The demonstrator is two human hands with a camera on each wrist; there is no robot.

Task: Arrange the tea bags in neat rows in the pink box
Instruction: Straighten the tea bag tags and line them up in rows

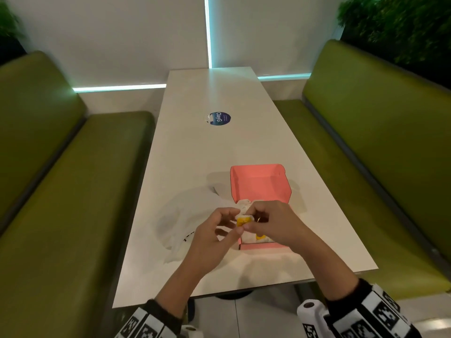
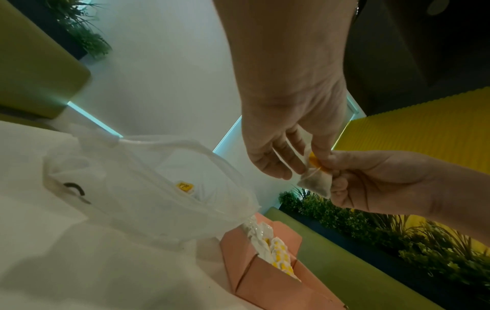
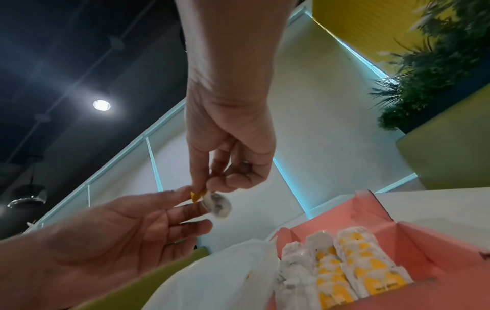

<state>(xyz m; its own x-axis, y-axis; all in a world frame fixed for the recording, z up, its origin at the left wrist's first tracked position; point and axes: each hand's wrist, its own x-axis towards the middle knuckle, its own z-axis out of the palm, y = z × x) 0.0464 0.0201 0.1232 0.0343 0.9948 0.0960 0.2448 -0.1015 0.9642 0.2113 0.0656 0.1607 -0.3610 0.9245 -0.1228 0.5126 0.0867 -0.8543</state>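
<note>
Tea bag (image 1: pixel 243 221) hangs pinched between left hand (image 1: pixel 214 236) and right hand (image 1: pixel 273 224), above the pink box (image 1: pixel 262 184) at the counter's (image 1: pixel 219 147) 5 o'clock. Best fold its tag flat, then slot it beside the rows (image 3: pixel 342 266).

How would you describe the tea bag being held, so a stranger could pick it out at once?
Start at the pink box on the white table. Just above its near-left corner, the left hand and right hand meet. Pinched between them is one tea bag with a yellow tag, the only one in the air, not in the box's rows.
</note>
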